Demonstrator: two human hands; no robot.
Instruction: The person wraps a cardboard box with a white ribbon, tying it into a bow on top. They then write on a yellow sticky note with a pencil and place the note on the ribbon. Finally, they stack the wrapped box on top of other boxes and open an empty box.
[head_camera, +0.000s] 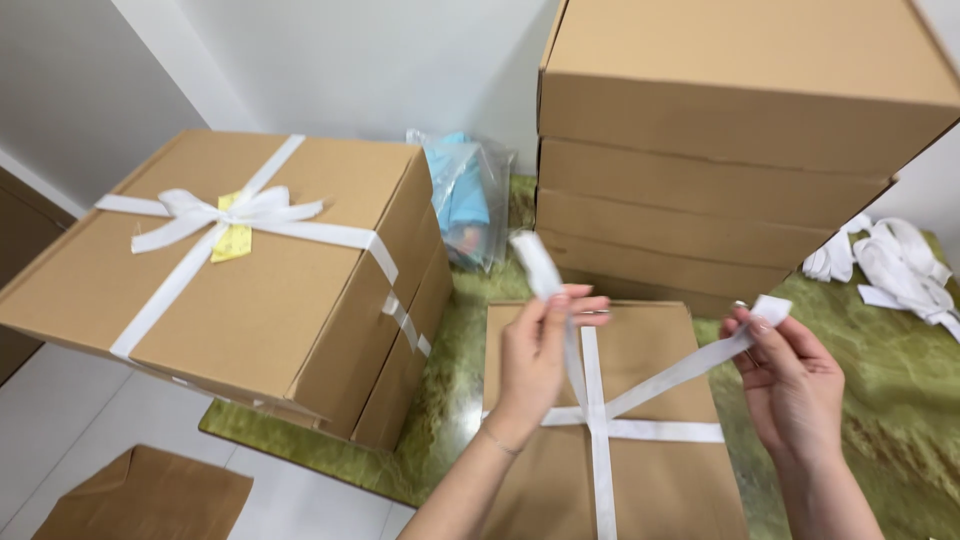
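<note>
A flat brown cardboard box (650, 480) lies on the green table (890, 370) right below me, crossed by a white ribbon (598, 440). My left hand (535, 355) pinches one loose ribbon end and lifts it above the box. My right hand (790, 375) grips the other ribbon end, pulled out to the right. Both ends run down to the crossing at the box's middle.
A stack of boxes tied with a white bow (235, 215) and a yellow tag stands at left. Several plain boxes (720, 150) are piled behind. A clear bag with blue contents (465, 195) leans between them. Loose white ribbons (895, 260) lie at right. A brown piece (150, 500) lies on the floor.
</note>
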